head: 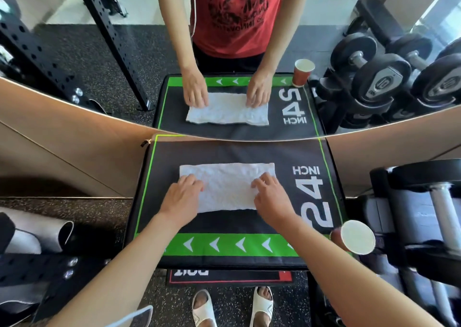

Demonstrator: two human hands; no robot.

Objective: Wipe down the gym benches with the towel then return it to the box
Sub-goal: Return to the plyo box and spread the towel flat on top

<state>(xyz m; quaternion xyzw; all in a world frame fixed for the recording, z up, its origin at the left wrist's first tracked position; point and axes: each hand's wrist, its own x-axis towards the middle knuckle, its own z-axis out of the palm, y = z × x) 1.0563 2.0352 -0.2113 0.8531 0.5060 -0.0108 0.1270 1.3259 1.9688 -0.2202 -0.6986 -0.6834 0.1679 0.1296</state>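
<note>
Head view, looking down: my left hand (182, 197) and my right hand (270, 197) both lie on the white towel (227, 187), which is folded into a flat rectangle and spread on the black padded surface (224, 152). The fingers of each hand are spread and nearly straight, pressing down on the cloth near its two front corners. Neither grip is closed round anything; both are relaxed and flat. My left fingertips rest at the towel's left part, my right fingertips at its right part, and the middle of the cloth shows bare between them.

The surface has a green band with white arrowheads (224, 244) along the edge nearest me, a thin green line round its border, and a large white "24 INCH" marking (315, 197) to the right of the towel. A red paper cup (354, 236) with a pale inside sits at the front right corner, just beside my right forearm.

A mirror (124, 52) stands at the far edge of the surface and repeats the towel, both hands, the cup and my red printed shirt. A rack of dumbbells (389, 77) shows in it on the right, and a black perforated steel upright (112, 32) on the left. Below, my feet in white slide sandals (262, 304) stand on speckled dark flooring.
</note>
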